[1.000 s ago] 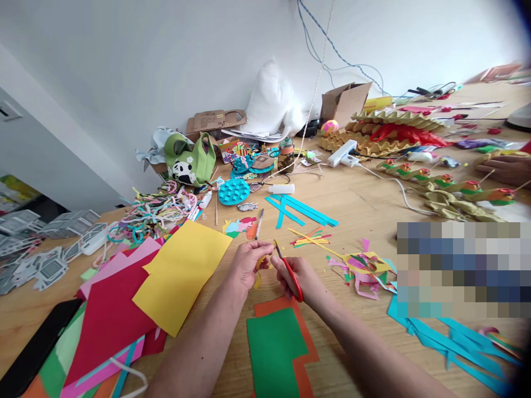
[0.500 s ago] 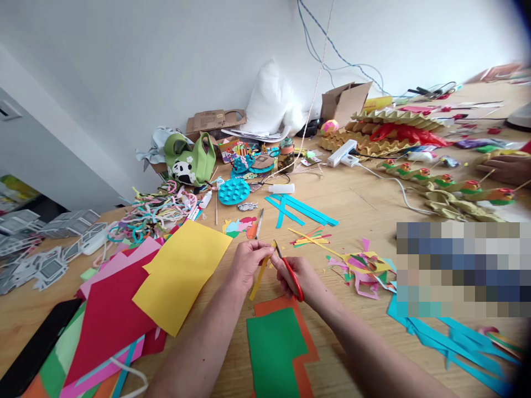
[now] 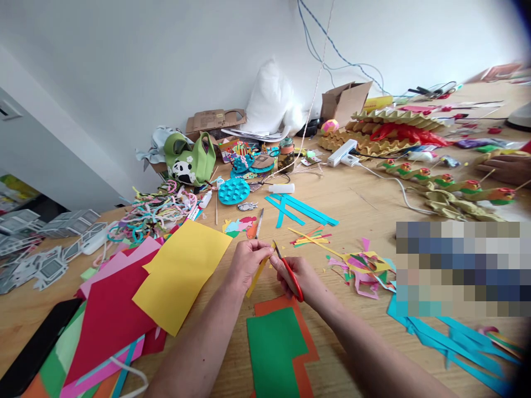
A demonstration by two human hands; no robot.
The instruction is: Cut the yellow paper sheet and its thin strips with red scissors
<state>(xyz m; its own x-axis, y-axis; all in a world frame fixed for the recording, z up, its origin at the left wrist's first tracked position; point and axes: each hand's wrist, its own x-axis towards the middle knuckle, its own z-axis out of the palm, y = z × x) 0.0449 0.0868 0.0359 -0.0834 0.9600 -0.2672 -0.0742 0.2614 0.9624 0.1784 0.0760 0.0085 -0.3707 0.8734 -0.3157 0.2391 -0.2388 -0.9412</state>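
Observation:
My left hand (image 3: 249, 262) pinches a narrow yellow paper strip (image 3: 258, 278) that slants down below the fingers. Closed around red-handled scissors (image 3: 292, 275), my right hand (image 3: 302, 276) is right beside the left, the fingertips almost meeting. The dark blades point up and away, close to the left fingertips; whether they touch the paper I cannot tell. Under the hands lie a green paper sheet (image 3: 276, 351) and an orange sheet (image 3: 309, 342) beneath it. A large yellow sheet (image 3: 186, 271) rests left of my left forearm, partly over a red sheet (image 3: 114, 309).
Thin coloured strips (image 3: 311, 237) and paper scraps (image 3: 360, 265) lie ahead and right. Blue strips (image 3: 448, 337) spread at the far right. Behind are a glue bottle (image 3: 282, 189), a power strip (image 3: 342, 153) and a green bag (image 3: 191, 160). Another person's hand (image 3: 504, 168) is at the right edge.
The yellow strip, curled under my left fingers at first, now hangs straighter and slants down to the left. Both hands and the scissors have stayed almost in place.

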